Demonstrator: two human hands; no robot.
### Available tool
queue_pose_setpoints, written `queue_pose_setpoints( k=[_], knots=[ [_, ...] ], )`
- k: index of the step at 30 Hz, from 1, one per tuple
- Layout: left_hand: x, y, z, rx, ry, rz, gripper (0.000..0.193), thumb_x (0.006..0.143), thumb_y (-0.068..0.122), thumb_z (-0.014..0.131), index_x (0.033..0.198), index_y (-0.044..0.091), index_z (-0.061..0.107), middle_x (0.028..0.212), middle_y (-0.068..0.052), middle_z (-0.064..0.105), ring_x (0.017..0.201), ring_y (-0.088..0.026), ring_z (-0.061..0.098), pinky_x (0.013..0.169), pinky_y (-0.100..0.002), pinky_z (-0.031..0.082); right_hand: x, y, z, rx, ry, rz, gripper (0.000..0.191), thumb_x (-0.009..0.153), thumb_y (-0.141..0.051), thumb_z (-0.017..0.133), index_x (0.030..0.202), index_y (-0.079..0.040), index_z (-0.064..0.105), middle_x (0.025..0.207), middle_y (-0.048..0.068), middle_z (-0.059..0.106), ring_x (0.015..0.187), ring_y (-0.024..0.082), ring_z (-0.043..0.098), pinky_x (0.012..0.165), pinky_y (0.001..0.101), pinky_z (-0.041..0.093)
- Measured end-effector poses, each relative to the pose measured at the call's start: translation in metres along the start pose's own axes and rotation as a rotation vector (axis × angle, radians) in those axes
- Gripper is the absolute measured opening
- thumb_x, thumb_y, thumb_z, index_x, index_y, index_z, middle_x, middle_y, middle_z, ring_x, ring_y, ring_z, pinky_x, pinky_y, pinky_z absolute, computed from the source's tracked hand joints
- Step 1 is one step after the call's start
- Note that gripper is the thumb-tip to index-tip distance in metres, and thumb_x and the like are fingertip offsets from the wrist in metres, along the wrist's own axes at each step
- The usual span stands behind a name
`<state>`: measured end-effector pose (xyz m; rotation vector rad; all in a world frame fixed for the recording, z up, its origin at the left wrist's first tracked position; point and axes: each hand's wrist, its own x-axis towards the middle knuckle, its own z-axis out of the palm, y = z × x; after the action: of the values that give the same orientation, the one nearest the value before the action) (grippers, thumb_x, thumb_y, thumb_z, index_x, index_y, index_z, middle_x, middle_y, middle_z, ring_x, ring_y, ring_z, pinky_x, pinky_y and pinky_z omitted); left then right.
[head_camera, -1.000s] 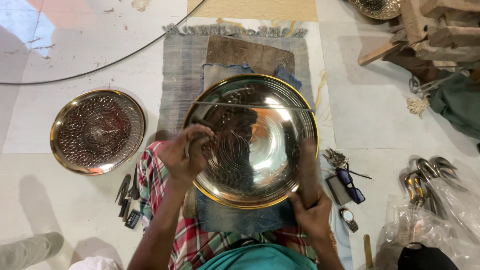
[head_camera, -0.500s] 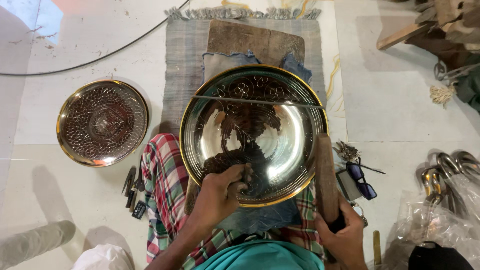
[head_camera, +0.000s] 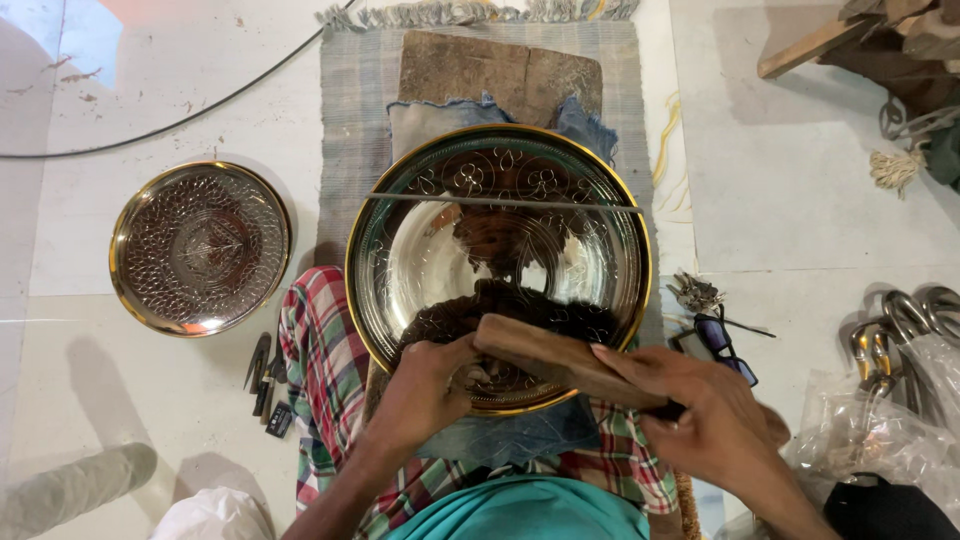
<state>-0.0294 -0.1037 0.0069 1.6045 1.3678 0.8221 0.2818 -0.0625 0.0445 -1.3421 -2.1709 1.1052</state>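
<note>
Swung over the plate (head_camera: 500, 200) rim, right hand (head_camera: 705, 420) grips mallet (head_camera: 560, 362); left hand (head_camera: 425, 385) pinches unseen tool.

A pale tiled floor (head_camera: 820, 200) carries everything. A grey mat (head_camera: 360, 130) lies at the middle, far side. Left of it rests a small engraved plate (head_camera: 200, 247), with small tools (head_camera: 265, 370) near it. Glasses (head_camera: 728, 345) and metal hooks (head_camera: 895, 335) lie at the right, wood scraps (head_camera: 830, 40) far right.
</note>
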Motion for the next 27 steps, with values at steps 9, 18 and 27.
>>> queue_pose_setpoints(
  k=[9,18,27],
  knots=[
    [-0.02,0.01,0.036,0.174,0.44,-0.161,0.058,0.064,-0.007,0.063,0.12,0.007,0.067,0.087,-0.02,0.075,0.077,-0.037,0.075,0.066,-0.042,0.06,0.063,-0.051,-0.026,-0.229,-0.248,0.089,0.097,0.064,0.0,0.066,0.151,-0.04,0.052,0.109,0.0,0.072,0.057,0.019,0.068,0.049,0.0336,0.057],
    [-0.025,0.01,0.044,0.034,0.536,-0.33,0.03,0.077,-0.013,0.062,0.102,0.002,0.068,0.08,-0.016,0.074,0.066,-0.025,0.075,0.063,-0.034,0.059,0.098,-0.091,-0.035,-0.484,-0.5,0.073,0.1,0.062,-0.006,0.069,0.151,-0.047,0.05,0.1,-0.002,0.07,0.067,0.022,0.068,0.058,0.0436,0.051],
    [-0.026,0.012,0.046,0.033,0.558,-0.161,0.038,0.074,-0.016,0.055,0.106,0.001,0.064,0.088,-0.015,0.075,0.082,-0.021,0.079,0.069,-0.032,0.059,0.096,-0.089,-0.025,-0.149,-0.314,-0.046,0.087,0.064,-0.004,0.064,0.146,-0.033,0.056,0.097,0.005,0.07,0.069,0.022,0.068,0.061,0.0374,0.056]
  ],
)
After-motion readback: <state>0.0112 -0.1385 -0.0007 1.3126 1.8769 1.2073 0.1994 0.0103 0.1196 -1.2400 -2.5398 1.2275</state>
